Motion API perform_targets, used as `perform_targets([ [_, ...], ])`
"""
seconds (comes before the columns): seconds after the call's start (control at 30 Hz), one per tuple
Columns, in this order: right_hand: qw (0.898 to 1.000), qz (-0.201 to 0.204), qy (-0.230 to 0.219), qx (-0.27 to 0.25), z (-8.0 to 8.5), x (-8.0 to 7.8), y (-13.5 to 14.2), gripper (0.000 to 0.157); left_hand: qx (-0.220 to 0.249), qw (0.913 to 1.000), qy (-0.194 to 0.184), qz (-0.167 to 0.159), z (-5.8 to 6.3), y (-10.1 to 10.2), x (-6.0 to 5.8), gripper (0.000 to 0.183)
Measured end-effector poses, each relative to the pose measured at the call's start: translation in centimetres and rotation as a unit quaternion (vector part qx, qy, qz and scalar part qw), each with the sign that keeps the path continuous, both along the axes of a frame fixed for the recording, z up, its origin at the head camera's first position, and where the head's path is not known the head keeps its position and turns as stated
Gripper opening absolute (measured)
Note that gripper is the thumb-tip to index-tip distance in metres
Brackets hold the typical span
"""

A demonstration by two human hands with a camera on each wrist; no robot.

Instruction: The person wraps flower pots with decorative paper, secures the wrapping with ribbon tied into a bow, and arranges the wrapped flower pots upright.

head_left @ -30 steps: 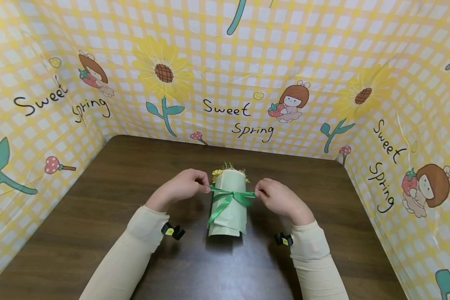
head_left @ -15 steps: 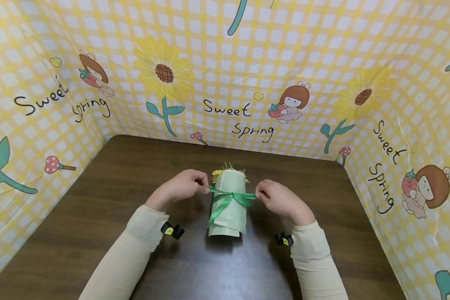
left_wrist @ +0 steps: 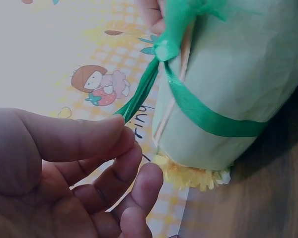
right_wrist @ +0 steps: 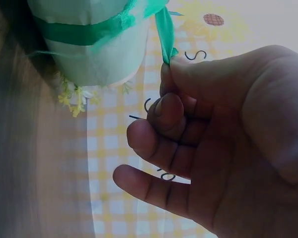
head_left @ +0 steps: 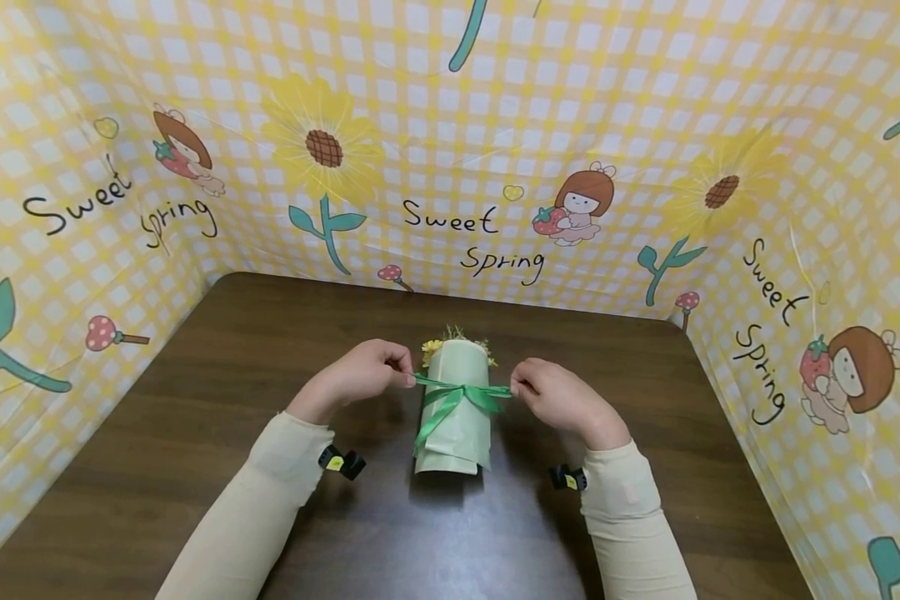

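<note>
A bouquet (head_left: pixel 456 442) in pale green wrapping paper lies on the table, its yellow flowers (head_left: pixel 432 348) and sprigs at the far end. Round its middle runs a green ribbon (head_left: pixel 462 390), knotted on top with tails hanging toward the near end. My left hand (head_left: pixel 371 369) pinches one part of the ribbon between thumb and index finger, at the bouquet's left. On the other side my right hand (head_left: pixel 558 396) pinches the opposite part. Both wrist views show the ribbon stretched from knot to fingertips. In the left wrist view the knot (left_wrist: pixel 164 51) sits close against the paper.
The dark brown wooden table (head_left: pixel 195 467) reaches back to a yellow checked cloth (head_left: pixel 450 150) printed with flowers and girls, which stands as a wall on three sides. A black strap with a camera (head_left: pixel 342 462) sits at the left wrist, and another camera (head_left: pixel 567 477) at the right.
Both hands keep their pinch on the ribbon. The left hand has drawn very slightly leftward, and the head view has shifted a little. The bouquet stays in place.
</note>
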State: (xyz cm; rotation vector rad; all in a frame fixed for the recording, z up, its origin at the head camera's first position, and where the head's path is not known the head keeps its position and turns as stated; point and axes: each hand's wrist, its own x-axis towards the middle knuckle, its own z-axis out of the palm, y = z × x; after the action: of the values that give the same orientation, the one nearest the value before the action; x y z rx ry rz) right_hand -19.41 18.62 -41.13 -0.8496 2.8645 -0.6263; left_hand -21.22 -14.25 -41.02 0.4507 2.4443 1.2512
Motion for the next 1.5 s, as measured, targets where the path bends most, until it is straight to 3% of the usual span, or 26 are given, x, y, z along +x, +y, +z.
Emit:
perform_targets([
  [0.23, 0.999, -0.001, -0.015, -0.035, -0.1, -0.3, 0.2, 0.008, -0.007, 0.9998, 0.013, 0.009, -0.2, 0.0, 0.0, 0.013],
  [0.73, 0.999, -0.022, -0.016, -0.034, -0.2, -0.4, 0.0, 0.008, -0.002, 0.9999, 0.013, 0.003, 0.3, 0.1, 0.1, 0.010],
  [1.5, 0.994, -0.082, -0.024, -0.061, -1.1, -0.7, -0.3, 0.011, 0.007, 0.9998, -0.002, 0.018, -0.8, -0.3, -0.5, 0.012],
])
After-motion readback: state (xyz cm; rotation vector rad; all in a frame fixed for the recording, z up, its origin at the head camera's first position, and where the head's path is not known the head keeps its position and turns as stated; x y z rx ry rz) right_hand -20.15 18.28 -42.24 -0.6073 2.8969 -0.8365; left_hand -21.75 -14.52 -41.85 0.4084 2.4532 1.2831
